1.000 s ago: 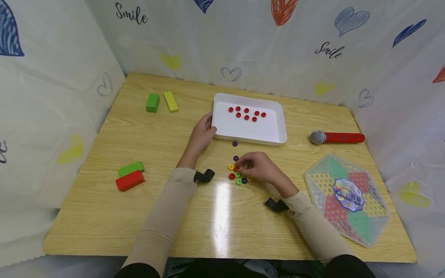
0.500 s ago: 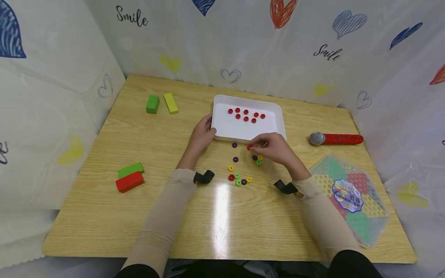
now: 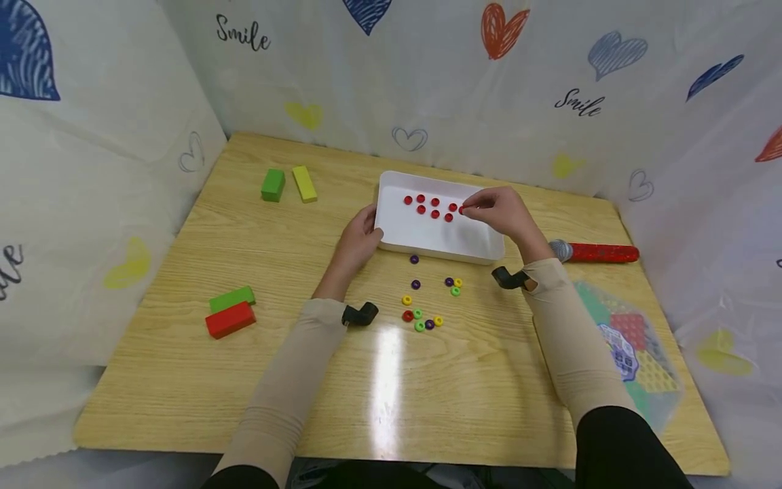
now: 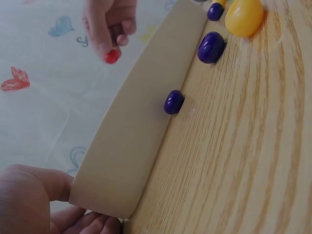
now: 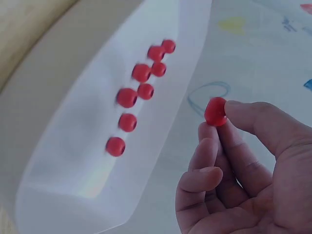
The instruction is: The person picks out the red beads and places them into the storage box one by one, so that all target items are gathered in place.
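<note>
We see the right hand (image 3: 497,209) over the white tray (image 3: 482,238), thumb and forefinger pinching one red bead (image 5: 215,111), other fingers (image 5: 204,181) loosely curled below it. The bead hangs above the tray's far right part, just beside the red beads (image 3: 430,206) already lying in a loose cluster inside; it looks held high to drop among them. The left hand (image 3: 357,239) grips the tray's near-left corner, thumb on the rim, fingers under the edge, likely to keep the light tray from sliding. On the tabletop (image 3: 244,380) in front of the tray lie loose beads (image 3: 427,302): purple, yellow, green and one red, scattered apart, unsorted by colour. Only red ones are in the tray, so we judge it a colour sort. Off to the sides, well apart: green and yellow blocks (image 3: 288,184) far left, green and red blocks (image 3: 230,312) near left, a toy mic (image 3: 592,252) right, a hexagonal board (image 3: 632,346) partly under the right sleeve.
</note>
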Motion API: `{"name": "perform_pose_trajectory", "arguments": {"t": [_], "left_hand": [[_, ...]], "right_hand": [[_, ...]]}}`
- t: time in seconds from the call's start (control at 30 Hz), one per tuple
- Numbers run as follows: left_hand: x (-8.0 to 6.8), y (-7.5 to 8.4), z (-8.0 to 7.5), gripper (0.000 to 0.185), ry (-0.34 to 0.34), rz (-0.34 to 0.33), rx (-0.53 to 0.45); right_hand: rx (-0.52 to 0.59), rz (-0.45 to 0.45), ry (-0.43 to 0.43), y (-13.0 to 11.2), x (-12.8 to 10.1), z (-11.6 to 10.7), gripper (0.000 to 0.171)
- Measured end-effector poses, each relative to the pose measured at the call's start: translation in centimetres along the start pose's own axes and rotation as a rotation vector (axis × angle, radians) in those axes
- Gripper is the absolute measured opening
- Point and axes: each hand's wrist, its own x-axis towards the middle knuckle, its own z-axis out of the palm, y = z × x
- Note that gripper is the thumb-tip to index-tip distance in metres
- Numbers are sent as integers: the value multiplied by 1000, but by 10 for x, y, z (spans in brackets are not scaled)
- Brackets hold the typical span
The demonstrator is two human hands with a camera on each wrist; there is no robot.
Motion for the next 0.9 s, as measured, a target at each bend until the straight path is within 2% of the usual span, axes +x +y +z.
{"name": "perform_pose_trajectory", "arguments": {"t": [0.37, 0.63, 0.9], "left_hand": [[0, 1, 3, 61, -7, 4, -10], [-1, 6, 2, 61, -4, 5, -10], [-1, 4, -1, 62, 0, -12, -9]], "right_hand": [[-34, 119, -33, 18, 37, 0, 31], [-59, 127, -50, 32, 47, 8, 29], [-93, 166, -88, 33, 51, 18, 27]]}}
